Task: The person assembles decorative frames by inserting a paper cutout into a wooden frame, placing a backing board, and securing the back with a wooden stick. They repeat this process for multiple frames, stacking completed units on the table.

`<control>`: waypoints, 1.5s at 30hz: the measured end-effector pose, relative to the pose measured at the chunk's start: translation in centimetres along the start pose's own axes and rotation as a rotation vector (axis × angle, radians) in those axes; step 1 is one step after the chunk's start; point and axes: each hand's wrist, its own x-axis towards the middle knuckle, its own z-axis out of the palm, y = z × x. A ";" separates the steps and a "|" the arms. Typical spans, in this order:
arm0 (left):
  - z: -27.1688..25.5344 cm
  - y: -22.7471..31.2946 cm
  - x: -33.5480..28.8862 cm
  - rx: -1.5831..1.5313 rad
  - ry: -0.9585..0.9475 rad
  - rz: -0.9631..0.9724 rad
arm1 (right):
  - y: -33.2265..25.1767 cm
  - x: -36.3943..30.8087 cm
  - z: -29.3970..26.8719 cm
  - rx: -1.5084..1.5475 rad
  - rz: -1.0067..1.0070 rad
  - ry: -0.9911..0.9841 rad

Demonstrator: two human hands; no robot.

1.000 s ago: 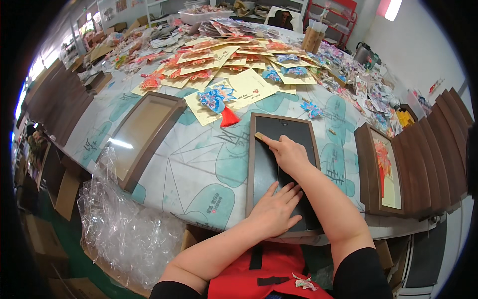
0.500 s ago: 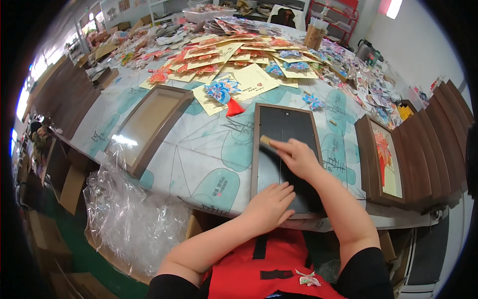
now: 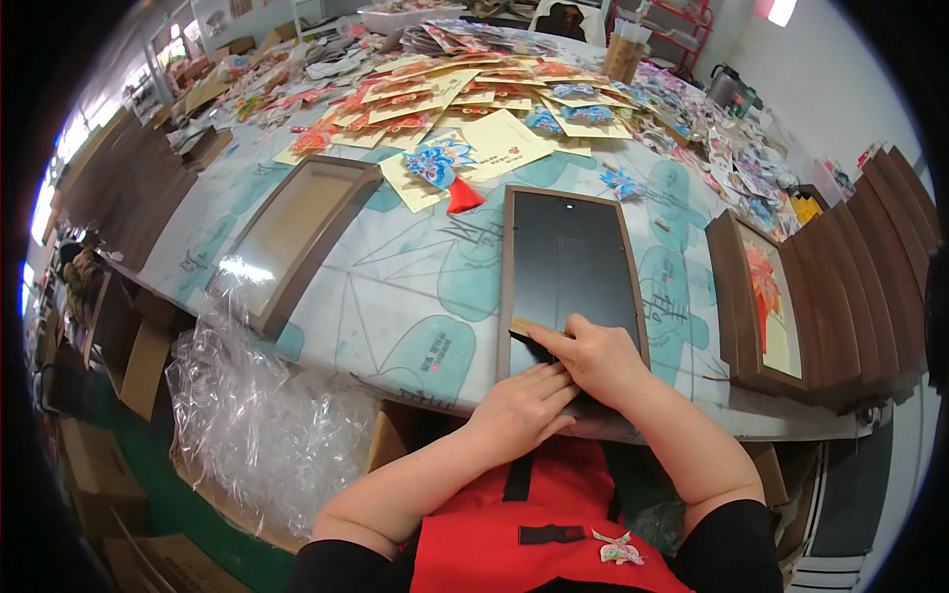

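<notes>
A brown picture frame [image 3: 509, 252] lies on the table in front of me, its black backing board [image 3: 573, 262] facing up. My right hand [image 3: 603, 361] grips a small flat piece of wood [image 3: 521, 325] and presses it at the frame's left inner edge, near the lower end. Across the lower left of the frame, my left hand [image 3: 524, 405] rests with its fingers stretched out and close together. Its fingertips lie just beside the right hand and hold nothing I can see.
An empty glazed frame [image 3: 297, 237] lies to the left. At right, several brown frames [image 3: 840, 296] lean in a row, the front one [image 3: 766, 306] holding a red ornament. Cream cards [image 3: 504, 138] with tassels are heaped beyond. Clear plastic bags [image 3: 267, 435] fill a box below left.
My right hand has slid toward me with the piece of wood, along the frame's left edge, and now sits right beside my left hand. The left hand stays at the frame's lower end.
</notes>
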 end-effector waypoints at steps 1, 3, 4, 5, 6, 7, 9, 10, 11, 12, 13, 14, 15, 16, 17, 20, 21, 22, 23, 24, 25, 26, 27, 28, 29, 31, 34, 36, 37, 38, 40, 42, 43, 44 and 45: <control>0.0 0.0 0.0 0.002 0.000 -0.001 | 0.0 -0.1 -0.1 -0.022 -0.016 -0.003; 0.0 0.1 0.0 0.003 -0.003 0.001 | 0.0 -0.5 -0.2 -0.042 -0.006 -0.023; 0.1 0.1 0.0 0.003 -0.003 0.003 | 0.0 -0.7 -0.2 -0.051 -0.001 -0.033; 0.1 0.0 0.0 0.007 -0.004 0.005 | -0.1 -0.6 -0.4 -0.026 0.017 -0.059; 0.1 0.0 0.0 0.010 -0.004 0.007 | -0.3 -0.5 -0.7 0.000 0.036 -0.084; 0.0 0.1 -0.1 0.015 -0.010 -0.005 | -0.3 -0.3 -1.0 0.026 0.055 -0.110; -0.5 0.3 0.4 0.020 -0.018 0.005 | 0.9 -0.3 -1.1 0.230 0.118 -0.100; -0.5 0.3 0.4 0.021 -0.017 0.005 | 1.8 -0.3 -0.9 0.332 0.147 -0.093; -0.4 0.3 0.3 0.022 -0.014 0.006 | 3.4 -0.3 -0.1 0.426 0.235 0.087; -0.3 0.3 0.2 0.027 -0.008 -0.005 | 4.6 1.2 0.1 0.333 0.089 0.483; -0.2 0.3 0.2 0.040 0.001 -0.008 | 5.8 0.7 -1.4 0.688 0.675 0.176; 0.0 0.5 0.5 0.039 0.000 0.000 | 7.8 0.3 -1.0 0.749 0.782 0.302; 0.1 0.6 0.5 0.047 0.000 -0.001 | 9.1 0.3 -1.2 0.668 0.821 0.235; 0.3 0.7 0.5 0.056 -0.002 0.001 | 10.2 0.2 -1.5 0.586 0.859 0.166; 0.4 0.8 0.5 0.067 -0.001 0.002 | 11.0 0.3 -1.7 0.504 0.892 0.097; 0.5 0.7 0.6 0.064 -0.004 0.006 | 12.3 0.9 -1.7 0.286 0.875 -0.050; 0.5 0.5 0.5 0.055 -0.008 0.003 | 12.3 1.1 -1.7 0.286 0.881 -0.069; 0.5 0.4 0.6 0.048 -0.007 0.006 | 12.1 1.4 -1.8 0.287 0.886 -0.088; 0.5 0.3 0.6 0.038 -0.008 0.008 | 11.9 1.6 -1.8 0.287 0.894 -0.110; 0.5 0.3 0.6 0.028 -0.008 0.010 | 12.0 1.4 -1.5 0.231 0.860 -0.072; 0.5 0.3 0.6 0.021 -0.009 0.012 | 12.1 1.0 -1.0 0.176 0.826 -0.034; 0.4 0.4 0.5 0.017 -0.010 0.011 | 11.9 0.9 -0.9 0.123 0.788 0.004; 0.4 0.4 0.5 0.012 -0.011 0.012 | 11.6 1.0 -0.8 0.071 0.767 0.012; 0.4 0.3 0.5 0.010 -0.012 0.014 | 11.2 1.1 -0.8 0.019 0.747 0.019; 0.4 0.2 0.4 0.010 -0.013 0.011 | 10.5 1.4 -0.9 -0.030 0.725 0.025; 0.5 0.1 0.4 0.005 -0.020 0.017 | 9.0 2.2 -1.0 -0.185 0.723 -0.114; 0.5 0.2 0.3 0.012 -0.027 0.013 | 7.3 3.9 -0.1 -0.397 0.703 -0.308; 0.4 0.2 0.6 0.019 -0.019 0.015 | 7.3 4.4 0.8 -0.554 0.637 -0.362; 0.4 0.3 0.6 0.010 -0.024 0.017 | 7.5 4.2 1.2 -0.582 0.634 -0.386; 0.3 0.3 0.6 0.006 -0.023 0.017 | 7.5 4.4 1.4 -0.614 0.624 -0.407; 0.1 0.2 0.6 0.006 -0.013 0.020 | 7.6 4.2 0.8 -0.549 0.637 -0.350; 0.3 0.1 0.5 0.001 0.010 0.021 | 8.5 2.4 -1.0 -0.363 0.672 -0.207; 0.4 0.1 0.6 -0.002 0.014 0.028 | 10.1 0.6 -0.4 -0.247 0.666 -0.036; 0.6 0.2 0.8 -0.013 0.012 0.044 | 12.3 -2.1 1.3 -0.135 0.666 0.135; 0.7 0.2 0.6 -0.017 0.008 0.041 | 11.8 -2.6 1.3 -0.008 0.649 0.296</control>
